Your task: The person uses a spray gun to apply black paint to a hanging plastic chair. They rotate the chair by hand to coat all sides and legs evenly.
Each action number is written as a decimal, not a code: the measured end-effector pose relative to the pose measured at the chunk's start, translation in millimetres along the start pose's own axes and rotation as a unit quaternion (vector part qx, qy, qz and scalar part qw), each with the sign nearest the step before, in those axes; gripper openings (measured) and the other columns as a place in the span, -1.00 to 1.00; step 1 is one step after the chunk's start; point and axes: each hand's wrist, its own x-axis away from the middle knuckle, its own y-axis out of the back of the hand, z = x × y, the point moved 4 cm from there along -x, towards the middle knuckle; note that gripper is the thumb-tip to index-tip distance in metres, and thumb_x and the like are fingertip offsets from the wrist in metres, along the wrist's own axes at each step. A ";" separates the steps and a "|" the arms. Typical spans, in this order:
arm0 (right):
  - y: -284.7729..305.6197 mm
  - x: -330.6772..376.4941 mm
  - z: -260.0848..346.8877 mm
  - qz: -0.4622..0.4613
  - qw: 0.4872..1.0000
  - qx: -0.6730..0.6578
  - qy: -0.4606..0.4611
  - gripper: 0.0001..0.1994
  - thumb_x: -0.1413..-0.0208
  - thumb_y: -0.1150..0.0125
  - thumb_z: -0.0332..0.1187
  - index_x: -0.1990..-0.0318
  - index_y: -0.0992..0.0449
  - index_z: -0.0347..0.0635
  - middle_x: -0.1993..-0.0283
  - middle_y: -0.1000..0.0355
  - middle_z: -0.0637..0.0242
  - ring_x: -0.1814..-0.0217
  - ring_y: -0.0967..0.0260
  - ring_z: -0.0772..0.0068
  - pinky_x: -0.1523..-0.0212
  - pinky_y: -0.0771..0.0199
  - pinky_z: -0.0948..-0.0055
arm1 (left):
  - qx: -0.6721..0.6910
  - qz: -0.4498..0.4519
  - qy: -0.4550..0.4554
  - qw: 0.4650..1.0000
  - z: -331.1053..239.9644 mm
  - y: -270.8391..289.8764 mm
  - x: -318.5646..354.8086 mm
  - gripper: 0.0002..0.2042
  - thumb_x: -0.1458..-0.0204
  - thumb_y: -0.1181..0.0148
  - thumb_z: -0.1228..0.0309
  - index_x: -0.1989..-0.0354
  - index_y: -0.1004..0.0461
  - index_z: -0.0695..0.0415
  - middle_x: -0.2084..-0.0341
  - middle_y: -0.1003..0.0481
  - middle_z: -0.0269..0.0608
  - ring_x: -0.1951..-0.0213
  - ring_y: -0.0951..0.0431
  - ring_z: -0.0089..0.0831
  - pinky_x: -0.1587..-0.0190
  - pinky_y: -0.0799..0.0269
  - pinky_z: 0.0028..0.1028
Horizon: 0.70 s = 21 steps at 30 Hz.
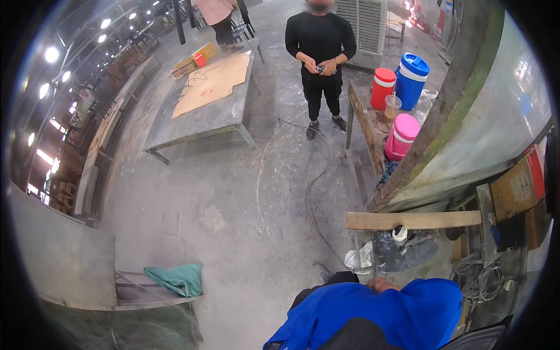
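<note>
Blue sleeves and clothing (402, 309) fill the bottom of the head view, with dark trousers beside them. A small part of my right hand (385, 284) shows just beyond the blue cloth, at the near edge of a low work surface. Its fingers are mostly hidden, and I cannot make out whether it holds anything. My left hand does not show. Past the right hand lies a dark, stained work surface (420, 251) with a small white pot (399, 235) on it. White crumpled cloth or plastic (360, 256) lies to its left. A wooden board (413, 220) runs across the far side.
Ahead stands a person in black (320, 46), holding a small object. A large table (198, 128) bears a brown sheet (213, 84). Drink coolers, including a blue one (412, 81), stand behind a leaning panel (484, 105). A cable (309, 198) crosses the floor; green cloth (178, 280) lies left.
</note>
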 end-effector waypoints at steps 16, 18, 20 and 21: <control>-20.8 -31.6 -11.6 0.050 0.992 -0.079 -0.087 -0.67 -0.04 -0.27 0.06 0.17 -0.76 0.18 0.06 -0.66 0.24 -0.06 -0.62 0.12 0.04 -0.59 0.13 | 0.186 0.109 0.039 0.976 27.6 36.5 -30.7 -0.85 0.08 -0.04 0.47 0.63 -0.25 0.00 0.75 -0.10 -0.46 0.72 -0.08 -0.55 0.59 0.06 -0.50; -20.3 -33.0 -13.0 0.047 0.992 -0.071 -0.094 -0.68 -0.02 -0.28 0.05 0.17 -0.76 0.18 0.07 -0.66 0.24 -0.05 -0.62 0.10 0.05 -0.59 0.11 | 0.013 -0.056 0.037 0.998 37.1 73.4 -38.2 -0.89 0.10 -0.04 0.49 0.59 -0.28 0.02 0.74 -0.12 -0.46 0.72 -0.09 -0.55 0.59 0.05 -0.49; -18.2 -36.6 -13.0 0.054 0.991 -0.048 -0.117 -0.70 0.00 -0.30 0.02 0.19 -0.76 0.19 0.09 -0.66 0.24 -0.04 -0.62 0.10 0.06 -0.60 0.11 | 0.009 -0.032 0.024 0.999 53.5 99.1 -58.5 -0.92 0.12 -0.04 0.53 0.53 -0.32 0.03 0.74 -0.13 -0.45 0.72 -0.10 -0.55 0.60 0.05 -0.49; -15.4 -37.2 -10.0 0.039 0.994 -0.040 -0.093 -0.70 0.01 -0.30 0.01 0.19 -0.76 0.20 0.10 -0.66 0.24 -0.04 -0.62 0.10 0.07 -0.60 0.11 | -0.154 -0.016 -0.174 0.972 48.3 111.9 -65.8 -0.92 0.12 -0.06 0.54 0.50 -0.34 0.05 0.74 -0.14 -0.44 0.72 -0.10 -0.52 0.61 0.02 -0.47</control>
